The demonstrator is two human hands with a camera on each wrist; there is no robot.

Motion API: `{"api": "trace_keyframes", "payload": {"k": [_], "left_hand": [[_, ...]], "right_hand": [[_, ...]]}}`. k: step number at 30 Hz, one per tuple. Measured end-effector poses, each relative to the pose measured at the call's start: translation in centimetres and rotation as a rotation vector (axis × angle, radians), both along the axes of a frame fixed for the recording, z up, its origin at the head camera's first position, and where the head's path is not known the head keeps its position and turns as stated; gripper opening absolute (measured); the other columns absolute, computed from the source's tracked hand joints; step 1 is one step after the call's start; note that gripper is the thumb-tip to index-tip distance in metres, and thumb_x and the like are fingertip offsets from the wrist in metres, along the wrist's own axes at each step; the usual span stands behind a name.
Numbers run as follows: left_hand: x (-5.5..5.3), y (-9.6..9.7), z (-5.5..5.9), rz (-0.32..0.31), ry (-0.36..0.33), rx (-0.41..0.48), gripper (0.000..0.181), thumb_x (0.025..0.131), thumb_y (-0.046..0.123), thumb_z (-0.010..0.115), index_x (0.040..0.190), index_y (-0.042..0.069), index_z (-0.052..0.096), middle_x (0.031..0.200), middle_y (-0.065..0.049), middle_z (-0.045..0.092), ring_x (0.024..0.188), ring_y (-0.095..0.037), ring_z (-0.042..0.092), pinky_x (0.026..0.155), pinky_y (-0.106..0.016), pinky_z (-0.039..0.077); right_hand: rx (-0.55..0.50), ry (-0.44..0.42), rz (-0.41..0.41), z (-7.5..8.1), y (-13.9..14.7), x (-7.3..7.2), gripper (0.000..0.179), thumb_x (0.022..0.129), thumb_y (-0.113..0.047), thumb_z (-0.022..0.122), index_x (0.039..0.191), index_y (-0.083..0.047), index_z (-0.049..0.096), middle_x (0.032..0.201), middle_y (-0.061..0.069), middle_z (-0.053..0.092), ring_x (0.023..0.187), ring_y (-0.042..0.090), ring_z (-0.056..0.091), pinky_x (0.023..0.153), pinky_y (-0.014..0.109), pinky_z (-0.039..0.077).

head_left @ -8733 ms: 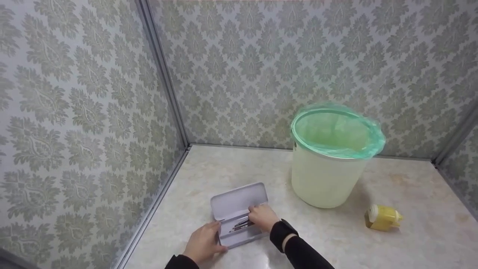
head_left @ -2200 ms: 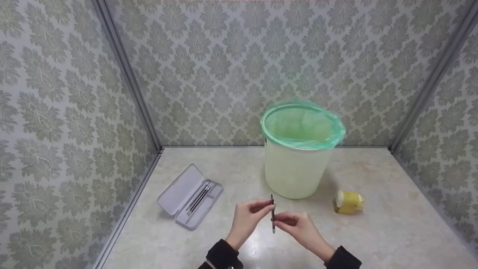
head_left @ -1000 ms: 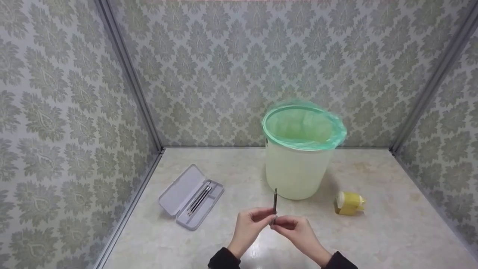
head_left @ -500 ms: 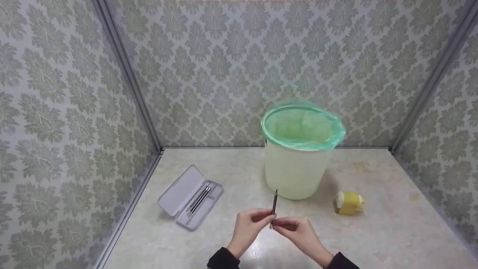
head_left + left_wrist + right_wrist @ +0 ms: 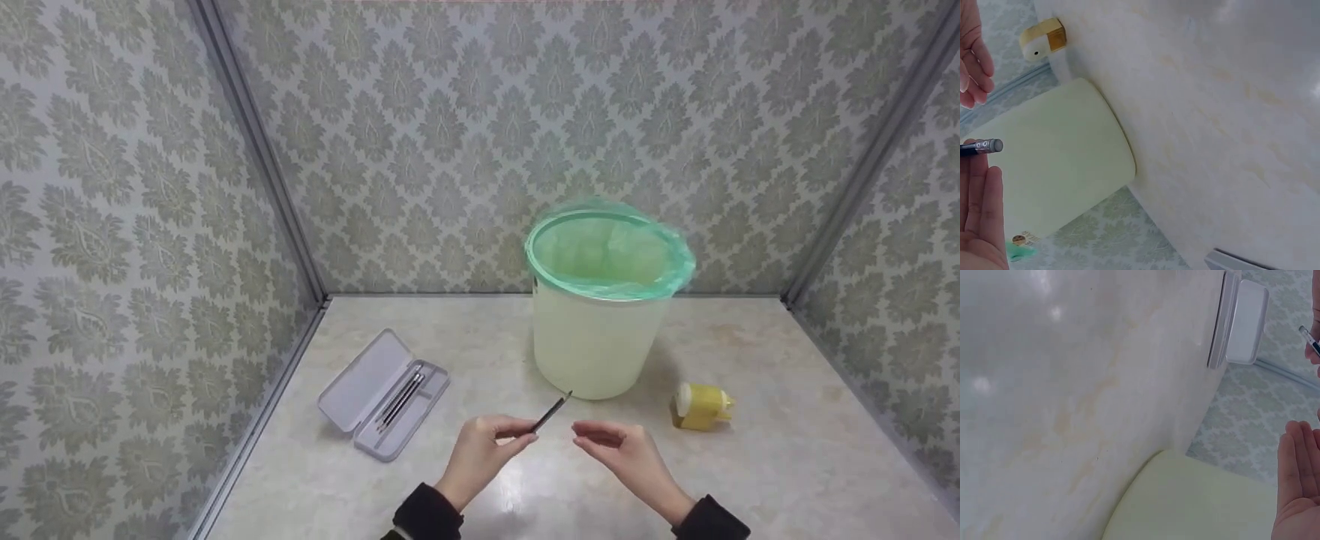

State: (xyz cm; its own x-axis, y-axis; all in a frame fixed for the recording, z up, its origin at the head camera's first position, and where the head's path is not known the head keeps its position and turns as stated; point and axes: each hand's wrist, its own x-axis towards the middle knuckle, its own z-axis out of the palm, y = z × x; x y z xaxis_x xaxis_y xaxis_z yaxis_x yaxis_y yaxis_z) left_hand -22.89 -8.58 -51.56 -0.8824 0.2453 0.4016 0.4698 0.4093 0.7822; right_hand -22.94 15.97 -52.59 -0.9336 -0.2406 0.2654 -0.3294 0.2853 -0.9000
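Pinching the pencil (image 5: 553, 412) in front of the bin (image 5: 592, 349), the left hand (image 5: 481, 454) is the nearer one, the pencil's long axis slanting toward the bin's base, while the right hand (image 5: 626, 448), also before the bin, holds nothing, its fingers loosely extended.

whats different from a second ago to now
The right hand has let go of the pencil and moved off to the right. The left hand has shifted slightly left, holding the pencil alone, its upper end leaning further right. The open case, the bin and the yellow object stayed put.
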Motion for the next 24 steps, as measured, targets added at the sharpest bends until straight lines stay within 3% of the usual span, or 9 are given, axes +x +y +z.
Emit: {"api": "trace_keyframes", "payload": {"k": [3,6,9,12,17,20,24], "left_hand": [[-0.08,-0.48,0.01,0.021,0.063,-0.113,0.016,0.090,0.018,0.079,0.105,0.016,0.082,0.095,0.002,0.081,0.087,-0.009,0.075,0.078,-0.019,0.058],[-0.06,-0.80,0.05,0.026,0.123,-0.196,0.016,0.089,0.019,0.079,0.104,0.018,0.082,0.092,0.004,0.080,0.083,-0.004,0.072,0.072,-0.017,0.054],[-0.01,-0.99,0.06,0.025,0.185,-0.254,0.015,0.088,0.018,0.080,0.103,0.018,0.083,0.091,0.005,0.079,0.080,-0.004,0.070,0.070,-0.015,0.052],[0.05,-1.07,0.08,0.025,0.230,-0.300,0.014,0.087,0.017,0.081,0.101,0.018,0.083,0.090,0.005,0.078,0.080,-0.004,0.071,0.071,-0.013,0.052],[0.17,-1.13,0.07,0.026,0.302,-0.409,0.014,0.086,0.018,0.082,0.100,0.020,0.083,0.088,0.008,0.076,0.079,-0.003,0.071,0.072,-0.013,0.053],[0.23,-1.14,0.02,0.024,0.348,-0.478,0.014,0.087,0.018,0.082,0.100,0.022,0.083,0.087,0.009,0.075,0.081,-0.004,0.070,0.073,-0.015,0.054],[0.42,-1.08,0.08,0.010,0.359,-0.527,0.014,0.089,0.019,0.080,0.102,0.022,0.083,0.089,0.010,0.074,0.084,-0.007,0.068,0.073,-0.017,0.053]], "right_hand": [[0.060,0.122,-0.051,0.38,0.32,-0.16,0.027,0.088,-0.011,0.079,0.112,0.001,0.076,0.109,0.019,0.078,0.097,0.004,0.075,0.085,0.021,0.060],[0.134,0.313,-0.088,0.57,0.49,-0.39,0.026,0.083,-0.006,0.082,0.109,-0.004,0.078,0.105,0.010,0.080,0.096,0.006,0.075,0.084,0.020,0.060],[0.203,0.504,-0.100,0.61,0.59,-0.62,0.033,0.076,0.000,0.086,0.108,-0.007,0.078,0.102,0.004,0.081,0.094,0.009,0.075,0.085,0.012,0.055],[0.265,0.642,-0.110,0.56,0.65,-0.76,0.042,0.070,0.004,0.089,0.108,-0.010,0.078,0.101,0.001,0.080,0.093,0.016,0.075,0.088,0.004,0.048],[0.375,0.756,-0.098,0.42,0.60,-0.66,0.046,0.067,0.001,0.091,0.108,-0.011,0.078,0.102,0.002,0.079,0.092,0.019,0.075,0.086,0.004,0.049],[0.440,0.833,-0.042,0.38,0.37,-0.63,0.045,0.066,-0.001,0.092,0.107,-0.012,0.078,0.100,0.001,0.079,0.087,0.016,0.075,0.077,0.012,0.055],[0.471,0.935,0.032,0.23,-0.21,-0.67,0.040,0.066,-0.001,0.092,0.102,-0.013,0.078,0.094,-0.003,0.078,0.078,0.009,0.074,0.068,0.017,0.056]]}}
